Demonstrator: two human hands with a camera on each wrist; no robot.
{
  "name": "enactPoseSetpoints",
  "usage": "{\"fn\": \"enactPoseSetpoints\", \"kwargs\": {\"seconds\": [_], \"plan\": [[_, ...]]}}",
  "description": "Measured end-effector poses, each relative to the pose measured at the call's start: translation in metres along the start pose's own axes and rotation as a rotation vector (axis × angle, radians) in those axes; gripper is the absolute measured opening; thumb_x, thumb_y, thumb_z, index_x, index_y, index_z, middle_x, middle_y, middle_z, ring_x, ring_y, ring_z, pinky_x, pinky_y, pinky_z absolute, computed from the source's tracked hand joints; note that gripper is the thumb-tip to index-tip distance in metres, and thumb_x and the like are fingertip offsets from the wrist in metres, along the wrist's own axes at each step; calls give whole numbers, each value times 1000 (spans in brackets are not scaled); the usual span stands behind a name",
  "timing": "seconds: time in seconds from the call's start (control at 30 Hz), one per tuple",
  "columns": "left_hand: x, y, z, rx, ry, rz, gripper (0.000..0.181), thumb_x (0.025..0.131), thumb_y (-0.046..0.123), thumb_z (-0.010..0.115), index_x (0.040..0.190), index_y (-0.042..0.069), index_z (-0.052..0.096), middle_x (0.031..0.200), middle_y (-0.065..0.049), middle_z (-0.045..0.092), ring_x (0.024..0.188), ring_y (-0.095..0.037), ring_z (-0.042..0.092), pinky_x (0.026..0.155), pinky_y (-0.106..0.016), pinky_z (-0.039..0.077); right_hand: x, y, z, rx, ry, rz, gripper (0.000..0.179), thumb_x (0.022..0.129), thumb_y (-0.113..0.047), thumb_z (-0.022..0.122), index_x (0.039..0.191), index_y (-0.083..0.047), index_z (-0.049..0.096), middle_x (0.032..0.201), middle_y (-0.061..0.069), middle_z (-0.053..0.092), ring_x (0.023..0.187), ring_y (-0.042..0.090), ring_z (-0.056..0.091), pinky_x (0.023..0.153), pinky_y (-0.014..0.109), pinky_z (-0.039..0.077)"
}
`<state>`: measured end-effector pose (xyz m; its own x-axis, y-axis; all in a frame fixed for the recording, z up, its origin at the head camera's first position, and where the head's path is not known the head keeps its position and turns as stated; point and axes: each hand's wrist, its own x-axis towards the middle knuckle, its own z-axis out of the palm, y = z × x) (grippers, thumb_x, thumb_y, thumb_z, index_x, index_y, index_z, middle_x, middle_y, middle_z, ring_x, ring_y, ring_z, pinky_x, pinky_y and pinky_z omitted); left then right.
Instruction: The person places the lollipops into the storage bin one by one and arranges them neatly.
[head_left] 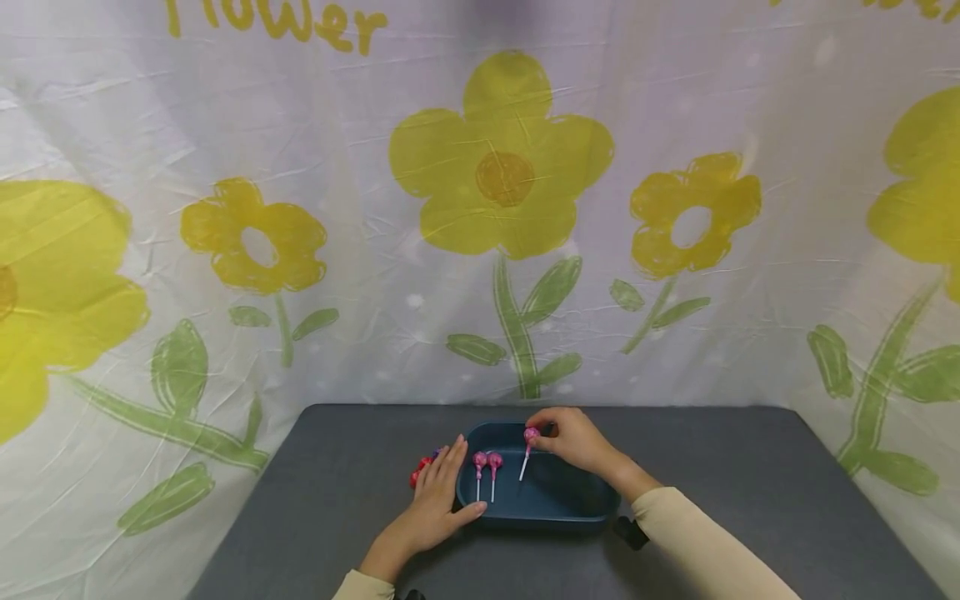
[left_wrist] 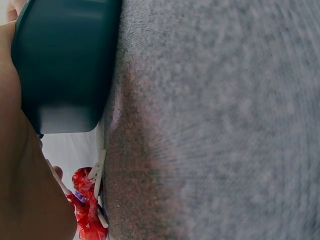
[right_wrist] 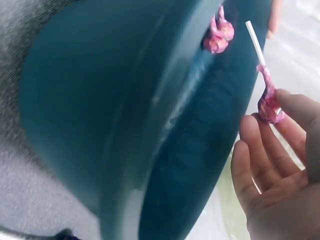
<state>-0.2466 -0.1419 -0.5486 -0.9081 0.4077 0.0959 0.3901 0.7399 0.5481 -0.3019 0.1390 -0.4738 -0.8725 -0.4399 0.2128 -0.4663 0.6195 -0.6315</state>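
Note:
Above a dark teal tray (head_left: 540, 523), my right hand (head_left: 573, 439) pinches a pink-wrapped lollipop (head_left: 532, 435) by its head between thumb and fingers. Its white stick points down and to the left in the head view; the right wrist view shows the same lollipop (right_wrist: 271, 106) at the fingertips. Two more pink lollipops (head_left: 494, 461) lie side by side in the tray's left part, sticks toward me. Along the tray's left end rests my left hand (head_left: 433, 508), fingers extended, thumb touching the front left rim.
Several red-wrapped lollipops (left_wrist: 91, 210), with a bit of purple among them, lie on the grey table (head_left: 300, 508) just left of the tray, partly hidden by the left hand. Behind the table hangs a white curtain (head_left: 375, 333) printed with yellow flowers.

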Motion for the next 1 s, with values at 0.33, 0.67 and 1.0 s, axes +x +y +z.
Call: {"fn": "enactPoseSetpoints", "kwargs": {"seconds": [0.33, 0.67, 1.0], "plan": [[0, 1, 0, 10, -5, -8, 97, 90, 61, 57, 161, 17, 7, 170, -1, 4, 154, -40, 11, 116, -73, 5, 8, 0, 12, 6, -8, -30, 25, 91, -23, 72, 110, -7, 74, 98, 5, 75, 61, 1, 52, 57, 19, 45], [1, -1, 0, 10, -13, -9, 97, 91, 61, 57, 161, 17, 6, 170, -1, 2, 154, -40, 10, 115, -73, 4, 12, 3, 30, -10, -28, -13, 24, 90, -22, 72, 109, -8, 74, 97, 2, 75, 64, 1, 53, 60, 19, 45], [1, 0, -1, 2, -19, -17, 97, 91, 59, 59, 161, 16, 6, 170, -1, 2, 154, -40, 9, 115, -74, 4, 11, 9, 38, -15, -32, -1, 23, 90, -21, 72, 107, -6, 75, 94, 4, 75, 67, 2, 54, 62, 20, 46]]}}
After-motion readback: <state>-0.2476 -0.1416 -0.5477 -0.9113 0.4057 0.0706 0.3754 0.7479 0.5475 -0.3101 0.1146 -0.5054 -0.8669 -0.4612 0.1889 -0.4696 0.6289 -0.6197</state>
